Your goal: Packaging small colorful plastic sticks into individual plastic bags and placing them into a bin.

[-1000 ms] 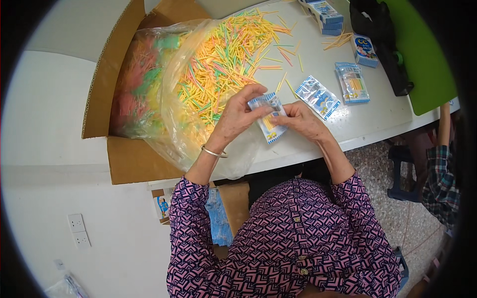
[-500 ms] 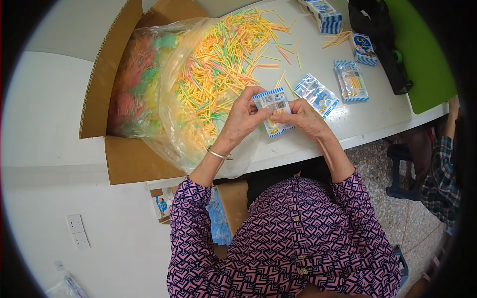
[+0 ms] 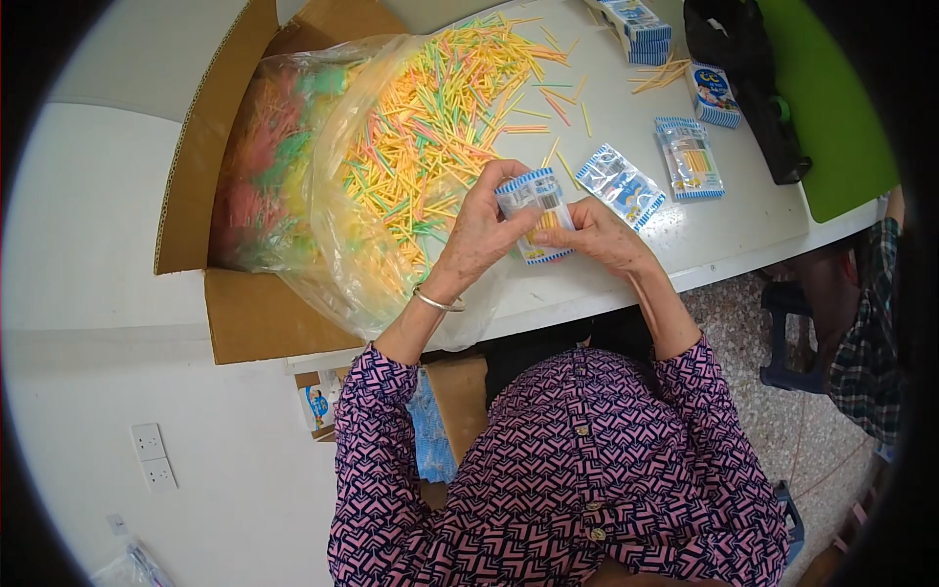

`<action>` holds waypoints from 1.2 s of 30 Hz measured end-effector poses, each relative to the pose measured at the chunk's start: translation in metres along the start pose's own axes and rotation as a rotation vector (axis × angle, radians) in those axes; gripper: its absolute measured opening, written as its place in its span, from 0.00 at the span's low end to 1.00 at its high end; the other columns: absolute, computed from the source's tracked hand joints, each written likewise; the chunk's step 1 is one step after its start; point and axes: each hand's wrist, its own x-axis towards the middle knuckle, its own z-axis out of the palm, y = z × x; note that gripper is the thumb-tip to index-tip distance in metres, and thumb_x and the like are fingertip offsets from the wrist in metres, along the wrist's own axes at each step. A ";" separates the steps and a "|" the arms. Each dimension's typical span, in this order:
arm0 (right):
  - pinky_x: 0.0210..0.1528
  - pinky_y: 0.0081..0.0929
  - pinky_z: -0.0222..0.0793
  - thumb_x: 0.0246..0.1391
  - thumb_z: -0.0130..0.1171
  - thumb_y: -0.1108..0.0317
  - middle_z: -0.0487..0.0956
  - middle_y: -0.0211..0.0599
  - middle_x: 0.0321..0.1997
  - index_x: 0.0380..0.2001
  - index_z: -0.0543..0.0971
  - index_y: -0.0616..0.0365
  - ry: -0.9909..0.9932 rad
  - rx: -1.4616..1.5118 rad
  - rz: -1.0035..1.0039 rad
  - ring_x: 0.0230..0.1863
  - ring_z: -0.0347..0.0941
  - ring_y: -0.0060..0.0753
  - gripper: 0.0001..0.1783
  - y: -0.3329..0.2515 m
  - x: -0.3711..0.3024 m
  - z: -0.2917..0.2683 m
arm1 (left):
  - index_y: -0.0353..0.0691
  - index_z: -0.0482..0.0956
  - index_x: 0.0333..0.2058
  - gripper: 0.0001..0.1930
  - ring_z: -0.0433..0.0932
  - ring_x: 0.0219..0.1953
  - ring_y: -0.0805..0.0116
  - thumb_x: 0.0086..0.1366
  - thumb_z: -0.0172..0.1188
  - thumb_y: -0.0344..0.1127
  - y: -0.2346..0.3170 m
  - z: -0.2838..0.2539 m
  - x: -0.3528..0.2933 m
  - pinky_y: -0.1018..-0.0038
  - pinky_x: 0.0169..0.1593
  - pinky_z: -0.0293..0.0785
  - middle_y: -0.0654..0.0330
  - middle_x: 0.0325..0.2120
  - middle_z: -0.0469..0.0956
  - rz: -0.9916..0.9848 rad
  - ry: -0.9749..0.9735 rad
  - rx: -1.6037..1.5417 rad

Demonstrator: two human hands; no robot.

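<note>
Between my two hands is a small blue-and-white striped packet (image 3: 529, 199) with yellow sticks showing through its clear window. My left hand (image 3: 485, 227) grips its left side, thumb across the front. On the lower right edge, my right hand (image 3: 603, 235) pinches it between thumb and fingers. Just right of my hands lie a flat blue-and-white packet (image 3: 620, 186) and a packet with sticks inside (image 3: 691, 158). A large heap of thin pink, yellow, green and orange sticks (image 3: 430, 127) spreads over the table to the left of them.
A cardboard box (image 3: 274, 318) with a clear plastic bag (image 3: 337, 176) stands at the left. At the far right are stacked packets (image 3: 636, 31), loose sticks (image 3: 660, 75), another packet (image 3: 715, 95), a black object (image 3: 748, 78) and a green board (image 3: 831, 108). Another person's plaid sleeve (image 3: 866, 372) shows beyond.
The packet has tilted slightly in my hands, and my left fingers have risen a little. Both hands keep their hold. The other person's arm at the right has shifted.
</note>
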 end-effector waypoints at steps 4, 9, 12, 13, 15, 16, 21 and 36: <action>0.31 0.15 0.67 0.48 0.66 0.60 0.80 0.31 0.29 0.33 0.81 0.65 -0.016 -0.067 0.028 0.30 0.72 0.14 0.16 0.002 -0.002 -0.004 | 0.37 0.66 0.47 0.21 0.72 0.39 0.78 0.56 0.62 0.27 0.005 0.006 0.003 0.81 0.43 0.70 0.64 0.35 0.72 0.004 -0.047 0.080; 0.36 0.15 0.67 0.50 0.64 0.63 0.80 0.28 0.31 0.35 0.81 0.64 0.009 -0.060 0.030 0.32 0.73 0.14 0.14 -0.001 -0.005 -0.007 | 0.36 0.66 0.48 0.21 0.73 0.39 0.77 0.57 0.63 0.28 0.010 0.007 0.003 0.79 0.43 0.70 0.62 0.36 0.74 0.021 -0.018 0.168; 0.36 0.16 0.68 0.51 0.63 0.62 0.81 0.28 0.31 0.36 0.81 0.63 0.175 -0.204 -0.077 0.32 0.73 0.14 0.14 -0.014 -0.017 -0.025 | 0.35 0.68 0.48 0.19 0.73 0.38 0.77 0.59 0.62 0.30 0.014 0.008 0.008 0.79 0.42 0.71 0.61 0.38 0.75 0.017 -0.046 -0.068; 0.36 0.16 0.68 0.52 0.63 0.62 0.81 0.29 0.31 0.36 0.81 0.62 0.243 -0.224 -0.147 0.32 0.73 0.15 0.14 -0.021 -0.026 -0.040 | 0.35 0.69 0.47 0.18 0.74 0.38 0.76 0.60 0.61 0.31 0.013 0.007 0.013 0.79 0.41 0.72 0.61 0.37 0.76 0.010 -0.010 -0.076; 0.36 0.15 0.68 0.54 0.60 0.64 0.81 0.30 0.32 0.38 0.81 0.63 0.442 -0.162 -0.240 0.32 0.73 0.14 0.13 -0.039 -0.045 -0.073 | 0.35 0.70 0.46 0.17 0.75 0.37 0.76 0.60 0.61 0.32 0.010 0.007 0.023 0.78 0.41 0.72 0.61 0.37 0.76 0.003 0.022 -0.088; 0.36 0.15 0.67 0.54 0.60 0.64 0.81 0.31 0.32 0.38 0.80 0.63 0.491 -0.186 -0.228 0.32 0.73 0.13 0.13 -0.050 -0.054 -0.088 | 0.34 0.71 0.44 0.15 0.75 0.36 0.75 0.60 0.61 0.33 0.006 0.004 0.025 0.78 0.40 0.72 0.62 0.35 0.76 -0.068 0.056 -0.020; 0.37 0.18 0.66 0.51 0.62 0.60 0.79 0.31 0.31 0.36 0.80 0.65 0.659 -0.749 0.081 0.32 0.72 0.18 0.17 -0.054 -0.067 -0.167 | 0.32 0.74 0.37 0.15 0.77 0.32 0.71 0.58 0.64 0.37 -0.033 0.015 0.046 0.77 0.38 0.72 0.60 0.30 0.77 0.065 0.043 0.373; 0.50 0.37 0.64 0.44 0.66 0.63 0.73 0.49 0.45 0.43 0.74 0.65 0.717 -1.315 -0.514 0.47 0.68 0.49 0.25 -0.004 -0.022 -0.082 | 0.35 0.75 0.31 0.14 0.71 0.30 0.58 0.50 0.66 0.37 -0.073 0.063 0.080 0.66 0.36 0.67 0.57 0.26 0.72 0.354 0.290 0.781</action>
